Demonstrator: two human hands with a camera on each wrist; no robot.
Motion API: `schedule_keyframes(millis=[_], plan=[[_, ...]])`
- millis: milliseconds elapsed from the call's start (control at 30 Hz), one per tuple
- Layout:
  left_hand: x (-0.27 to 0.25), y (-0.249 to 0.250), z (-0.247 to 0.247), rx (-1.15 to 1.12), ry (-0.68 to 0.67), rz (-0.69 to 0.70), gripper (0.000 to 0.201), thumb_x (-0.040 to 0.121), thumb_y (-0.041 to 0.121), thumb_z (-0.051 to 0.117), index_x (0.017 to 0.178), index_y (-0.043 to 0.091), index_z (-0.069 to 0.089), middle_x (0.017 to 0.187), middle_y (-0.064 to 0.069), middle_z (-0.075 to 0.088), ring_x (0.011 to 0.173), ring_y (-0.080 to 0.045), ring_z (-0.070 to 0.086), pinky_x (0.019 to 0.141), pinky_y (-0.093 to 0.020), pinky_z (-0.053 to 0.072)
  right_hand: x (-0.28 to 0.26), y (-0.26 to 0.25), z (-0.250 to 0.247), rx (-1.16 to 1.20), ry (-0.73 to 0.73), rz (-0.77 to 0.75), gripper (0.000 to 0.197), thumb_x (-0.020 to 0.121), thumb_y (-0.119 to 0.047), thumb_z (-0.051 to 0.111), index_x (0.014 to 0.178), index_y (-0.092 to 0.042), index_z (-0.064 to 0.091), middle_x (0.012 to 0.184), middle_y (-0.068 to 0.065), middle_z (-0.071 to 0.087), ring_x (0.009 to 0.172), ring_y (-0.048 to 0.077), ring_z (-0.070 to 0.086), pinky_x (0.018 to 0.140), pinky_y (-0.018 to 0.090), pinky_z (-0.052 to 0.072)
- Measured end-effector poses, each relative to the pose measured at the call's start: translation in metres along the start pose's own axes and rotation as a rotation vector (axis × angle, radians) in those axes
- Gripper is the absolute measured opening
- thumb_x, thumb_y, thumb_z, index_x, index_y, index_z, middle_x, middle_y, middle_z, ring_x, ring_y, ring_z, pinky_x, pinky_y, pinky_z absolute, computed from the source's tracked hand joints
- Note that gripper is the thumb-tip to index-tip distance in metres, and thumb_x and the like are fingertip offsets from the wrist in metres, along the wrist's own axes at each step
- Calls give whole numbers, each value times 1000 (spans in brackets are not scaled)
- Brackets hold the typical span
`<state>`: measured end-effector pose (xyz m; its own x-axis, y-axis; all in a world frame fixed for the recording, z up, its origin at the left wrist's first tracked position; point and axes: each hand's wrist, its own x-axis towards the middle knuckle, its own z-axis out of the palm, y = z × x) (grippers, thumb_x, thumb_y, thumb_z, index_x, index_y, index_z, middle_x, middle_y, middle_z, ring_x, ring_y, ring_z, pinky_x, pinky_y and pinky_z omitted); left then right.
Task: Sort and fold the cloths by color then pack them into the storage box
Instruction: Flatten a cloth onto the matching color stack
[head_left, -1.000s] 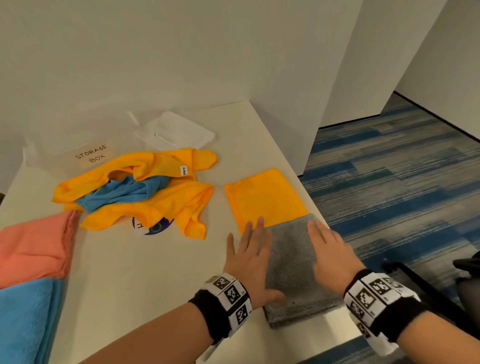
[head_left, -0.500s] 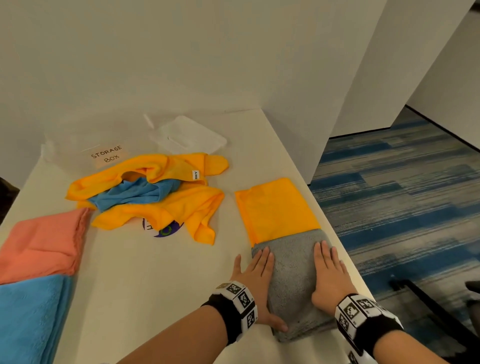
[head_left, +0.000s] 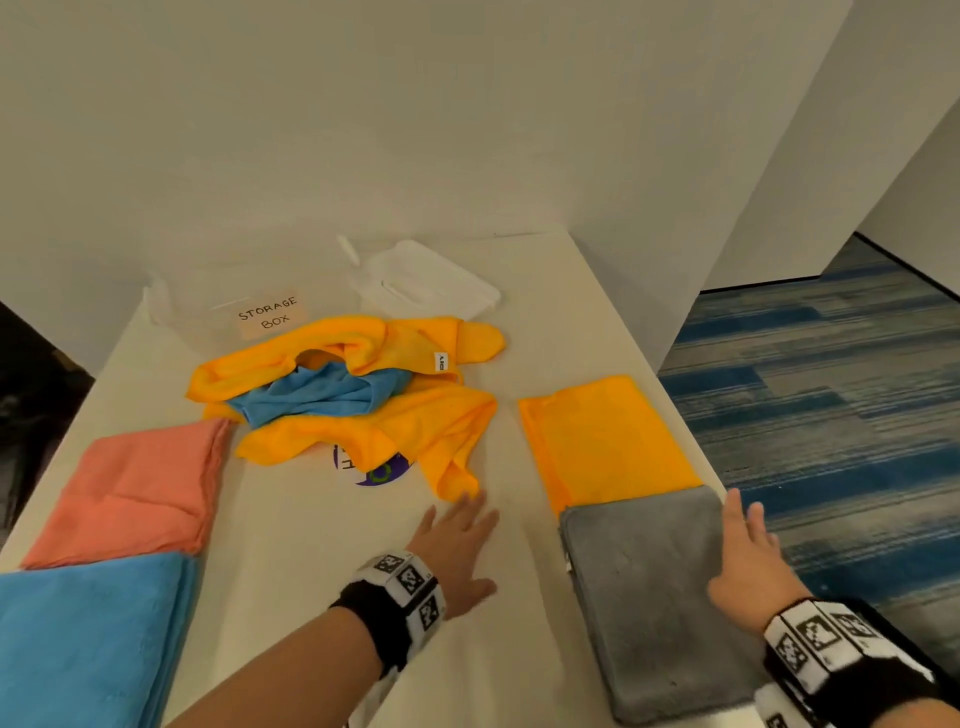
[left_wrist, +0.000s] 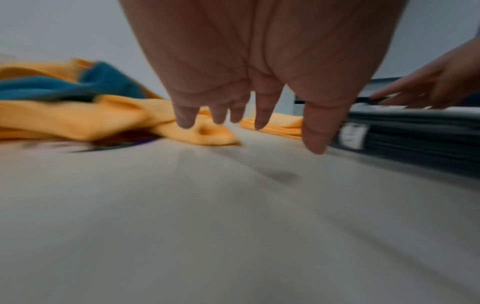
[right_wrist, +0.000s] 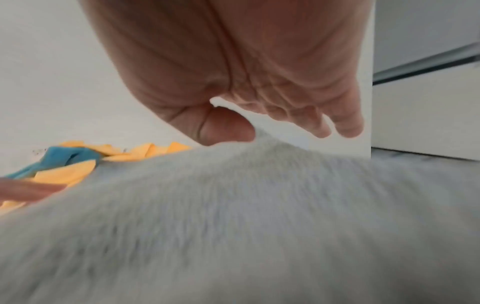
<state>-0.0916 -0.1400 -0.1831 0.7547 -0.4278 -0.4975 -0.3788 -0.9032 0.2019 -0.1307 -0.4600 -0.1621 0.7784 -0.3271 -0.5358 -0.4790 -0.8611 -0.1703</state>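
A folded grey cloth (head_left: 654, 592) lies at the table's near right, overlapping a folded orange cloth (head_left: 608, 436) behind it. My right hand (head_left: 748, 556) hovers with straight fingers over the grey cloth's right edge, thumb (right_wrist: 226, 127) near the fabric (right_wrist: 233, 216). My left hand (head_left: 457, 540) is open above the bare table, fingertips (left_wrist: 259, 121) near a corner of the crumpled orange cloth (head_left: 415, 421) (left_wrist: 103, 119). A crumpled blue cloth (head_left: 322, 389) sits inside that pile. The clear storage box (head_left: 218, 306) stands at the back left.
A folded pink cloth (head_left: 140, 493) and a folded blue cloth (head_left: 88, 639) lie at the left. A white lid (head_left: 431, 280) rests at the back. The table's right edge (head_left: 675, 405) drops to blue carpet. A wall (head_left: 363, 130) stands behind.
Both hands have lifted off the grey cloth. The left hand moved left and forward toward the orange pile; the right hand slid to the cloth's right edge.
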Motion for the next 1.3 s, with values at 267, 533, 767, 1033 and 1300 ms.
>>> schedule_keyframes(millis=[267, 533, 767, 1033, 1300], plan=[[8, -85, -32, 155, 162, -245, 51, 89, 25, 55, 137, 38, 41, 150, -7, -37, 138, -32, -34, 113, -56, -7, -18, -69, -18, 2, 158, -210, 83, 93, -24, 52, 152, -18, -7, 159, 7, -9, 147, 26, 3, 118, 42, 18], [18, -92, -48, -106, 393, -73, 34, 92, 23, 44, 126, 24, 47, 136, 8, 43, 134, -11, 35, 117, -52, -4, -27, -201, 17, -17, 58, -589, 64, 92, -22, 49, 150, -22, 20, 153, -1, 24, 138, 19, 28, 111, 35, 30], [-22, -83, -76, -481, 753, 320, 16, 78, 12, 62, 91, 17, 54, 87, 16, 47, 72, 0, 42, 62, -16, 38, -31, -276, 11, -112, 207, -798, 11, 92, -22, 51, 102, -19, 50, 105, 1, 58, 103, 26, 53, 85, 39, 41], [-48, -133, -102, -530, 837, -75, 26, 85, 12, 64, 111, 17, 61, 100, -2, 62, 92, -23, 59, 73, -33, 44, -83, -286, -81, 534, 305, -1187, 13, 86, -12, 46, 77, -21, 46, 67, -6, 45, 61, 9, 41, 55, 22, 32], [-114, -171, -119, -609, 973, -93, 20, 80, 18, 51, 83, 38, 50, 71, 11, 57, 68, 3, 53, 55, -10, 36, -81, -243, -155, 749, 516, -1081, 27, 94, -20, 51, 75, -2, 46, 65, 4, 37, 59, 10, 37, 52, 20, 29]])
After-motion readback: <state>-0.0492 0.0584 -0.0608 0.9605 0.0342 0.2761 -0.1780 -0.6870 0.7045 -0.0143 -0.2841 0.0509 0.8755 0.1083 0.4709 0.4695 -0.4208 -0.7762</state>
